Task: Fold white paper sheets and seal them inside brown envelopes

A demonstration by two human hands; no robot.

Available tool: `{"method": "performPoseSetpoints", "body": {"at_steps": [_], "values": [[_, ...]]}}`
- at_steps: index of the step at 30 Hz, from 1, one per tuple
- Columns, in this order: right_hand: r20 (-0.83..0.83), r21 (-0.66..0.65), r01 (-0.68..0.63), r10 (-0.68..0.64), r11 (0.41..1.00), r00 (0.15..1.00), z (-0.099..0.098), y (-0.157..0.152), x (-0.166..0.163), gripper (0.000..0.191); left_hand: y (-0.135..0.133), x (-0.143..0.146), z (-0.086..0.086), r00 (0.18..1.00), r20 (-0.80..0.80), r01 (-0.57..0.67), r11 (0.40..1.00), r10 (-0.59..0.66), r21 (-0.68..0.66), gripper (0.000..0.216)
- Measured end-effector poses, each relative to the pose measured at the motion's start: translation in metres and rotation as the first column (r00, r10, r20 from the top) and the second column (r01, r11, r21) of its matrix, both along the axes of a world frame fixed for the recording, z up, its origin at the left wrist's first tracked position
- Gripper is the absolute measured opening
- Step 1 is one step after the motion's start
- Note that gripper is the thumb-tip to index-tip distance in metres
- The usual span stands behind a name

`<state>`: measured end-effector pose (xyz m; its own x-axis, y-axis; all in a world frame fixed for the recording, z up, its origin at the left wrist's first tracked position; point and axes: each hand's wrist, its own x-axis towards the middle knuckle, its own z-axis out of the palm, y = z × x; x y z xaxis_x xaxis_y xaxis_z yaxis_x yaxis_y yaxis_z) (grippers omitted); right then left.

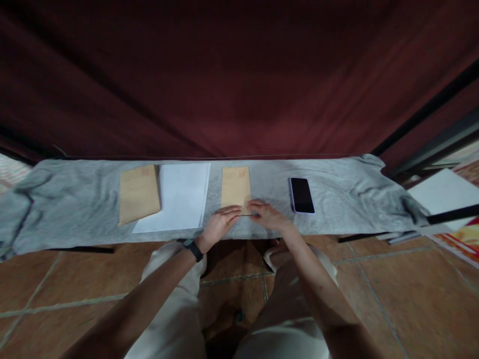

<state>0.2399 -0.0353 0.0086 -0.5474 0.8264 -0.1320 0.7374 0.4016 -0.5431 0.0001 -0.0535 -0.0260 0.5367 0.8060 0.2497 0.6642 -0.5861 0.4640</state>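
A brown envelope (235, 187) lies upright in the middle of a narrow surface covered with grey cloth (75, 199). Both hands rest on its near end. My left hand (220, 224), with a dark watch on the wrist, lies flat with fingers stretched out across the lower left corner. My right hand (267, 215) lies flat on the lower right corner, fingers extended. A second brown envelope (138, 193) sits to the left, partly over a stack of white paper (179, 197).
A black phone (301, 195) lies face up to the right of the hands. A dark red curtain hangs behind the surface. White sheets (441, 192) and coloured printed matter lie at the far right. Tiled floor and my knees are below.
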Motion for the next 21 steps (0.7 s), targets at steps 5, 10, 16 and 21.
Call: {"method": "performPoseSetpoints", "body": {"at_steps": [5,10,16,21], "values": [[0.038,0.008,0.041,-0.041,0.999,0.998,0.002,-0.002,-0.004,0.039,0.000,0.001,0.000,0.997,0.067,-0.030,0.999,0.031,-0.018,0.030],[0.096,0.068,0.070,-0.076,0.995,0.992,0.008,-0.004,-0.009,0.026,-0.002,0.002,0.001,0.992,0.110,-0.058,0.998,0.062,-0.035,0.027],[0.165,0.130,0.098,-0.119,0.987,0.979,0.019,-0.007,-0.018,0.020,-0.004,0.007,0.004,0.989,0.105,-0.098,0.995,0.100,-0.017,0.023],[0.192,0.167,0.112,-0.143,0.980,0.971,0.016,-0.006,-0.022,0.021,-0.001,0.008,0.004,0.983,0.082,-0.168,0.985,0.165,0.028,0.018]]}}
